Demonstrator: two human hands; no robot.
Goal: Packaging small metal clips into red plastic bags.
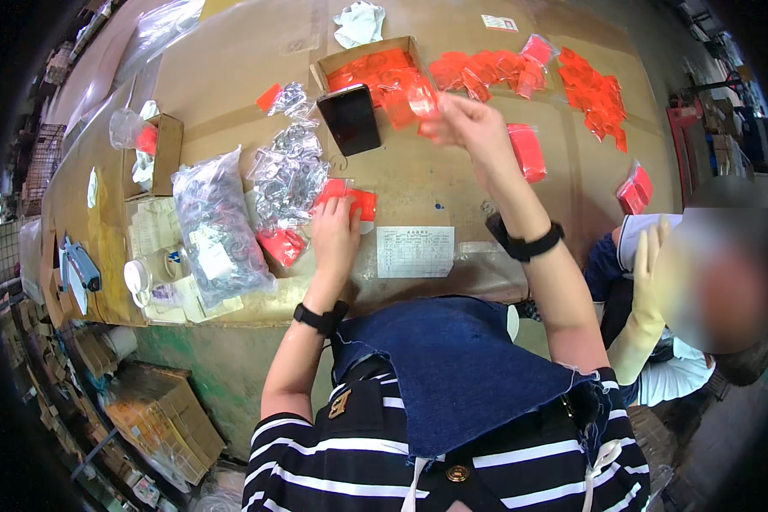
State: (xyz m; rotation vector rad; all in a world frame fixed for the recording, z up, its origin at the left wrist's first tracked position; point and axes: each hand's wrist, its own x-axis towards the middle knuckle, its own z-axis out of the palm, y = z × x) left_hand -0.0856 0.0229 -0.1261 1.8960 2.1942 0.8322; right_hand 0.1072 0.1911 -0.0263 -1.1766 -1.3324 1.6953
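Note:
My right hand [472,128] reaches over the far middle of the table, slightly blurred. Its fingertips pinch a small clear plastic bag with a red card [421,96] at the near corner of the open cardboard box [322,78]. More red pieces [369,68] fill that box. Left of the middle, my left hand [336,226] presses its fingers onto a flat red packet [363,203]. Beside it lies a pile of small clear bags with shiny metal pieces [288,171]. Another red packet [283,246] sits just left of my left hand.
A black phone [350,119] leans against the box. Loose red packets [590,96] and a red bundle [527,152] lie to the right. A large filled plastic bag [220,226], a jar [149,275] and a printed sheet [416,253] lie nearer. Another person [670,363] sits at right.

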